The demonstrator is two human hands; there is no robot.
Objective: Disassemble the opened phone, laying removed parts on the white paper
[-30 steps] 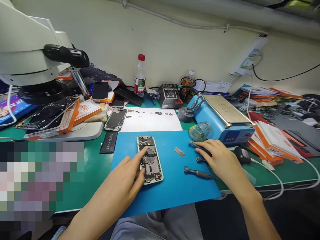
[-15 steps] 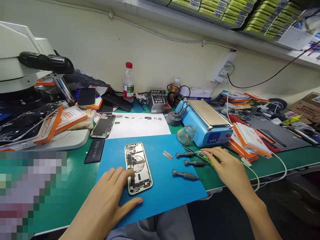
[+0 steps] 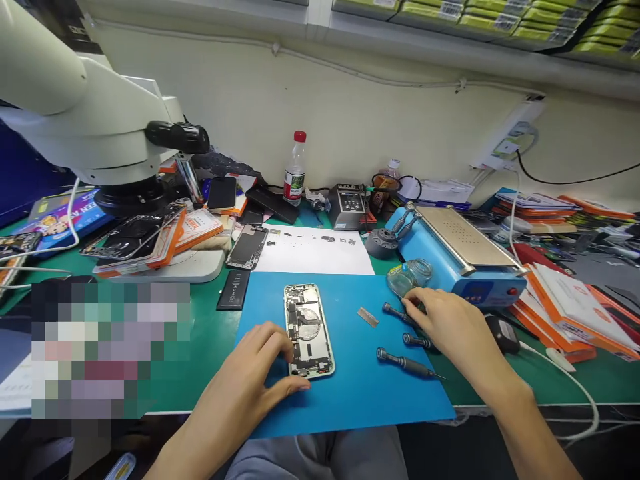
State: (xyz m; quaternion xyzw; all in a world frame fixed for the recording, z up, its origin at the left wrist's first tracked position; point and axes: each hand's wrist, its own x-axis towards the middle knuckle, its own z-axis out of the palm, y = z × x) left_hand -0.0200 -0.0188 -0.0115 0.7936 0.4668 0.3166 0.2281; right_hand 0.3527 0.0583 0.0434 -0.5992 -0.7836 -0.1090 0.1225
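An opened phone [image 3: 315, 343] lies on a blue mat [image 3: 350, 400], its inner parts and a round coil exposed. My left hand [image 3: 255, 373] rests at its lower left, thumb and forefinger apart, fingertips by the phone's edge. My right hand [image 3: 450, 327] is closed in a pinch over the upper screwdriver [image 3: 397, 311] handles; what sits between its fingertips is hidden. Below it lie a second screwdriver [image 3: 417, 341], partly covered, and a third screwdriver [image 3: 407, 363] in full view. A small metal strip [image 3: 369, 316] lies between phone and screwdrivers.
Behind the mat, a white sheet [image 3: 320, 260] holds small parts. A black battery [image 3: 233, 290] and a phone screen [image 3: 248, 247] lie to its left. A glass jar [image 3: 407, 275] and a blue heating plate machine [image 3: 455, 257] stand right. A microscope [image 3: 125, 127] stands left.
The view has swung left. My left thumb has come nearer the phone's lower edge. My right hand has shifted over the screwdrivers, and the green tweezers seen under it are now mostly hidden.
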